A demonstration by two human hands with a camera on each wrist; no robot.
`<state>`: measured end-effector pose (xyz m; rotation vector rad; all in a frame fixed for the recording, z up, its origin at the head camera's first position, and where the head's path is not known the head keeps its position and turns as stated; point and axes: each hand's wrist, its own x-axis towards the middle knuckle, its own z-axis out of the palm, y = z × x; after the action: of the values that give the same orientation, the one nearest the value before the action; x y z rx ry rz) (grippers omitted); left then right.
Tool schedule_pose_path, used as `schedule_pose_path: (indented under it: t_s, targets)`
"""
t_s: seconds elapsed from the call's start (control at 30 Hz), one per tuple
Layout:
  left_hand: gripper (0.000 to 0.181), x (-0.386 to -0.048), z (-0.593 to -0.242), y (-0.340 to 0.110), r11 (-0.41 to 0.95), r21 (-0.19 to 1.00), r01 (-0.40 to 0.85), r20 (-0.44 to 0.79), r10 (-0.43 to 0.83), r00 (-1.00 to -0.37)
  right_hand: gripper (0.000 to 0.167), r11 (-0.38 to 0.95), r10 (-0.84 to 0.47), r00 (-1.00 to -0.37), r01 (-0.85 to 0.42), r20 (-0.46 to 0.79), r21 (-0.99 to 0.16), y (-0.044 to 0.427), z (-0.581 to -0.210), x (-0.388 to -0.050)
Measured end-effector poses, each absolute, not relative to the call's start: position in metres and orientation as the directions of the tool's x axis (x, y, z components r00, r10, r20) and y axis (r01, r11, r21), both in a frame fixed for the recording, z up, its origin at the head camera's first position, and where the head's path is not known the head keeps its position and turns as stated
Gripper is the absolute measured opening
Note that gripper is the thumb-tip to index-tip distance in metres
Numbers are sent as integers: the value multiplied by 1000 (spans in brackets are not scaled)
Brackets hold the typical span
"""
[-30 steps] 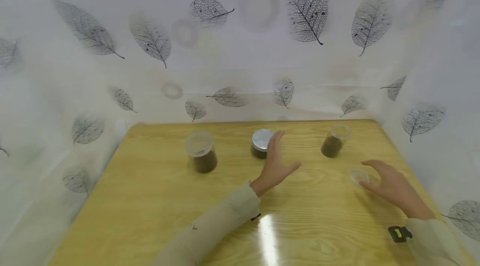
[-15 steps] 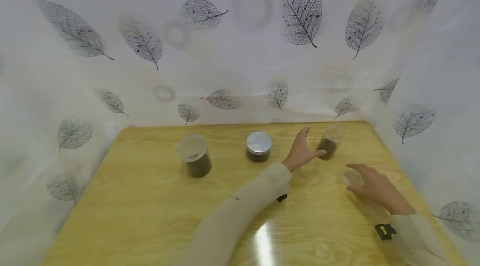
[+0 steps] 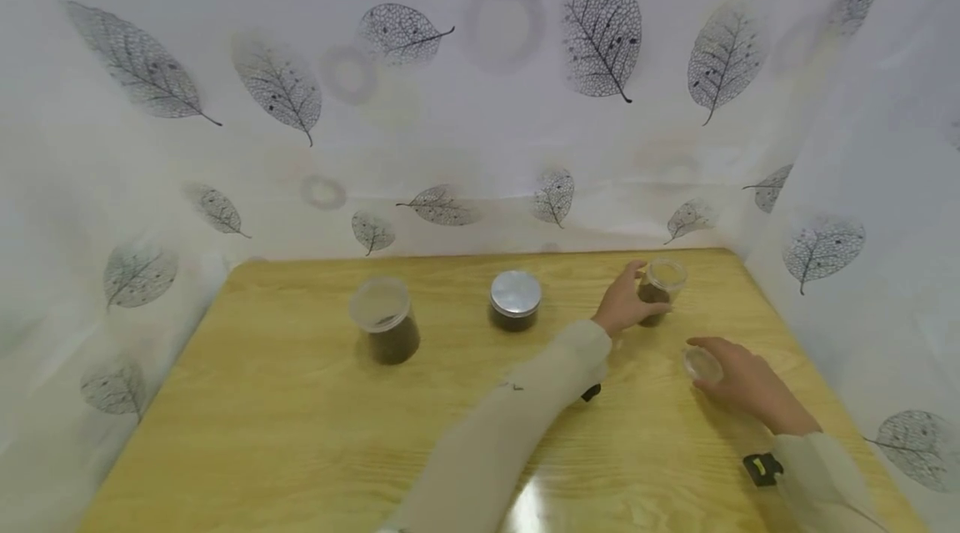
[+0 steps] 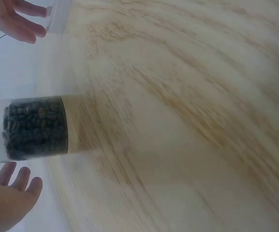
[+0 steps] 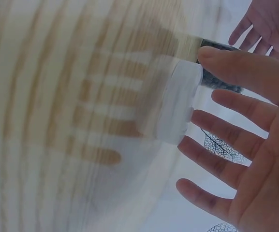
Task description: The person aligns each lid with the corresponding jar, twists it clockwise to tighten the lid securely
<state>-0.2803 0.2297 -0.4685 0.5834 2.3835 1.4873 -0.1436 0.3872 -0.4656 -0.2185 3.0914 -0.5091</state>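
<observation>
A clear jar of dark coffee beans, its mouth uncovered, stands upright at the table's right rear. My left hand is at its left side, thumb in front and fingers towards the back. In the left wrist view a sliver of space shows between the fingertips and the jar wall; thumb contact is not visible. Nearer the front, a clear round lid lies on the table. Around it spreads my right hand, with fingertips close to the rim; firm contact cannot be made out.
A larger clear jar with dark contents stands on the left of the wooden table. Between the jars is a short jar with a silver lid. Leaf-patterned sheeting rises behind and at both sides.
My left hand has moved right, from beside the silver-lidded jar to the open bean jar. My right hand has stayed by the lid, closing in on it slightly. The head view has shifted a little.
</observation>
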Motion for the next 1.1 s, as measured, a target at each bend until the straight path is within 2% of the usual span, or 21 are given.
schedule_pose_path:
  t_s: [0.33,0.67,0.77,0.97,1.1]
  targets:
    - [80,-284,-476,240,396,898,193,-22,476,-879,58,937,-133,-991,-134,25,-322,386,-469,-143]
    - [56,-283,-479,240,408,893,189,-14,445,-895,56,947,-118,-993,-114,6,-300,389,-474,-144]
    - [58,-282,-479,239,409,892,192,-16,453,-891,57,951,-123,-992,-118,-1,-286,389,-476,-145]
    - [77,-281,-479,241,391,896,213,-3,484,-875,57,957,-129,-992,-124,2,-264,388,-475,-146]
    - [70,-280,-479,242,410,887,212,-1,462,-887,54,956,-129,-992,-128,15,-262,386,-474,-146]
